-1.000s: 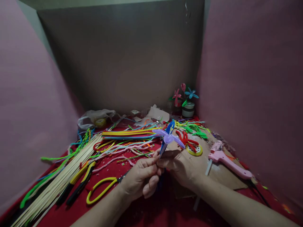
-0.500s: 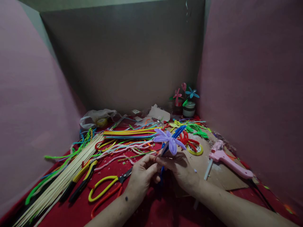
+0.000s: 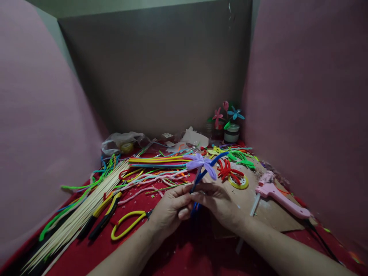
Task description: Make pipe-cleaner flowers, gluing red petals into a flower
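A lilac pipe-cleaner flower (image 3: 200,163) stands above my fingers on a thin stem. My left hand (image 3: 174,205) is closed in a pinch around the lower stem. Fingers of my right hand (image 3: 217,201) pinch at the same spot, touching the left fingertips. A dark blue pipe cleaner (image 3: 217,158) runs through this pinch; one end slants up right behind the flower, and more blue shows below the hands. How the blue piece meets the stem is hidden by the fingers. Beside my left wrist lie scissors (image 3: 128,226) with a yellow handle loop showing.
Black-and-yellow pliers (image 3: 106,214) and a bundle of thin wooden sticks (image 3: 83,211) lie left. Coloured pipe cleaners (image 3: 158,161) spread behind. On cardboard (image 3: 283,222) at right rest a pink glue gun (image 3: 283,197), red pipe-cleaner loops (image 3: 228,170) and a yellow-rimmed disc (image 3: 243,181). Potted flowers (image 3: 231,132) stand behind.
The flower has turned and tilted, its petals now seen more from the side. The blue pipe cleaner sticks out farther to the right. My left forearm now covers the scissors' red handle.
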Demonstrator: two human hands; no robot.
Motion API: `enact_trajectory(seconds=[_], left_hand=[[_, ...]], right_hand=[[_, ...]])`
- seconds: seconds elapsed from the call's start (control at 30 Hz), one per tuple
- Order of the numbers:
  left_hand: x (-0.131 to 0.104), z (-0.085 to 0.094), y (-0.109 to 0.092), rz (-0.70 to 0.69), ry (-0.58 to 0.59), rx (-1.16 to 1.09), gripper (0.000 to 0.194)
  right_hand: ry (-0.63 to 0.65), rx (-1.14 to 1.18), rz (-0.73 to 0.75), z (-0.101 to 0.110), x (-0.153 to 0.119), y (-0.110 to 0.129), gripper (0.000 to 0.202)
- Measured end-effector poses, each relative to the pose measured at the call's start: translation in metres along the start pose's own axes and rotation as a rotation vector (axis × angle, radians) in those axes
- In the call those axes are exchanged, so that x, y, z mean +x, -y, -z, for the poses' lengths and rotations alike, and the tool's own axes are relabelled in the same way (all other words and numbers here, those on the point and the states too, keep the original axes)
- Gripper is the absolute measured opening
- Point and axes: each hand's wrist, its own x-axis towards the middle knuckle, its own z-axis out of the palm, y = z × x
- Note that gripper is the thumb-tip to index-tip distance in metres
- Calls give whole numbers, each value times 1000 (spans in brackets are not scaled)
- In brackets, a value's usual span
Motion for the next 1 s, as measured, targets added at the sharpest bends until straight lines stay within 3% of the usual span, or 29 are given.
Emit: enact_trajectory(seconds=[0.17,0.27,0.53,0.73,1.0], left_hand=[[0,5,-1,60,79,-65,23],[-1,7,-1,90,123,-88,25],[-2,8,-1,109,114,-89,31],[-2,10,-3,122,145,-62,24],[-1,6,0,102,134,-15,19]], right_hand=[[73,-76,86,6,2,1,20],[69,-108,60,7,3,0,18],[52,-98,29,4,3,0,17],[121,-109,-2,5,3,1,18],[26,-193,83,-1,0,10,20]])
